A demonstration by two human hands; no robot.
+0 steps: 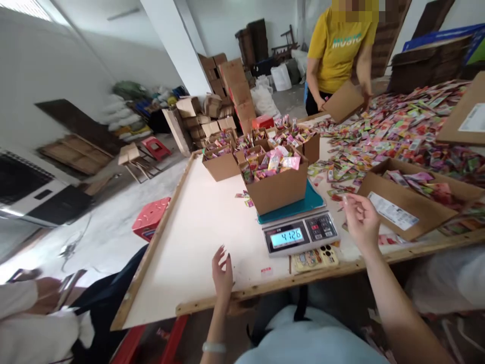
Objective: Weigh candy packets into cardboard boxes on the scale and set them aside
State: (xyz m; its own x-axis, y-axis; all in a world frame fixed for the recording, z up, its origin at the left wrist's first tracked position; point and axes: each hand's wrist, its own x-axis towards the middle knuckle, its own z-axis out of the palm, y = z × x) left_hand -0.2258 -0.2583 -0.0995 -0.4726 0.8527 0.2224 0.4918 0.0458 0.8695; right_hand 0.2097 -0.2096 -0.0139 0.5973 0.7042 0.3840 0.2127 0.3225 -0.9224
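Observation:
A digital scale (301,233) reads 4126 on its lit display. On its teal platform (312,198) stands an open cardboard box (278,189) heaped with small pink and purple packets (278,159). My left hand (222,273) hovers over the near part of the white table, left of the scale, fingers apart and holding nothing. To the scale's right, my right hand (362,222) is raised with thumb and fingers curled together near the tips; whether a packet is pinched there I cannot make out. Close beside it a tilted cardboard box (411,202) holds more packets.
Several filled boxes (222,164) stand behind the scale. Loose packets (401,124) cover the table's right side. A phone in a yellow case (316,259) lies before the scale. Across the table a person in a yellow shirt (339,50) holds a cardboard box (344,102). Red stool (150,217) at left.

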